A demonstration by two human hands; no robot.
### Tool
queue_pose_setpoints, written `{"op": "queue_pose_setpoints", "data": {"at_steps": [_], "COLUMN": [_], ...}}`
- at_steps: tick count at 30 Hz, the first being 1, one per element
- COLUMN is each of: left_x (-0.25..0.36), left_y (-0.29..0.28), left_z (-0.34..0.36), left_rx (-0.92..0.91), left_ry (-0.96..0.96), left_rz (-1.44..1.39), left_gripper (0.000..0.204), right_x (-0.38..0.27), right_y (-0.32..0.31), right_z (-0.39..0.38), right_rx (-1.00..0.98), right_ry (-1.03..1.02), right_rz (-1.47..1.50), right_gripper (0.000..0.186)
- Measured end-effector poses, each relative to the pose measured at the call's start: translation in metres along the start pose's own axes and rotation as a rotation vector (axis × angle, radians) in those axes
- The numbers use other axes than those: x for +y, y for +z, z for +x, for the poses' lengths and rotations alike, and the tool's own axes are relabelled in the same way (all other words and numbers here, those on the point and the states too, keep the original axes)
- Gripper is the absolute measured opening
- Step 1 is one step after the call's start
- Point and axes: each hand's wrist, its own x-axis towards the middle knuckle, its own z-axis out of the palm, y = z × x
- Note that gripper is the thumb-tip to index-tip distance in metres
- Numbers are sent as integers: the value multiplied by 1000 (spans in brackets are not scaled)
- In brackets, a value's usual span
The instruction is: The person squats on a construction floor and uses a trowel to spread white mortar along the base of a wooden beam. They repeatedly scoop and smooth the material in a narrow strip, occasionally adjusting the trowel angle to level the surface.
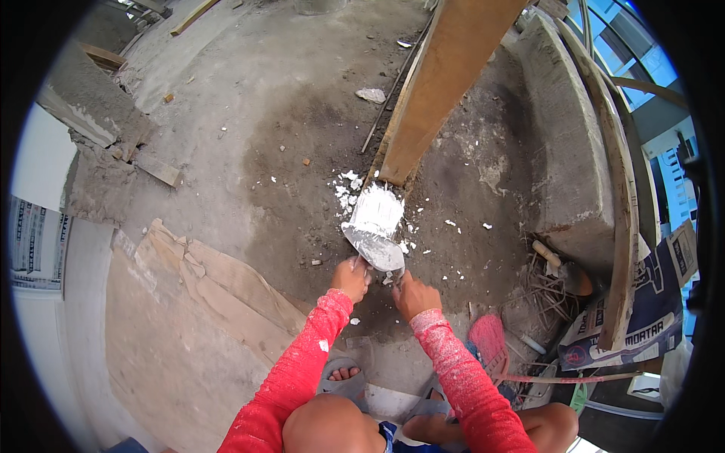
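Note:
A grey metal trowel (377,249), its blade smeared white, lies across the near end of a flat piece coated in white paste (377,210). My right hand (418,296) is closed at the blade's right end, where the handle seems to be; the handle itself is hidden. Just left of the blade, my left hand (350,279) is closed with its fingers curled under. What it grips is covered by the hand and the trowel. White crumbs (347,192) are scattered on the ground around the coated piece.
A wooden board (445,83) slopes away beyond the coated piece, a thin rod (393,90) beside it. Flattened cardboard (219,283) lies at left. On the right are a concrete block (570,151), a wooden strip (623,189), a printed bag (642,309) and a pink slipper (489,343).

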Motion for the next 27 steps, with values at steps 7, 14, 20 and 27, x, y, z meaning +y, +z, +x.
{"op": "queue_pose_setpoints", "data": {"at_steps": [7,14,20,27], "left_x": [4,13,3,0], "left_y": [-2,5,2,0], "left_z": [6,-1,1,8], "left_rx": [-39,-43,1,10], "left_ry": [-94,-42,303,297], "left_rz": [-19,-53,230,234], "left_gripper": [17,21,25,25], "right_x": [0,-5,-6,7], "right_y": [-1,1,-10,-14], "right_z": [5,1,6,12], "right_rx": [-12,9,32,71], "right_ry": [-28,67,-34,-37], "right_rz": [-22,-46,-5,32], "right_gripper": [35,34,32,32]}}
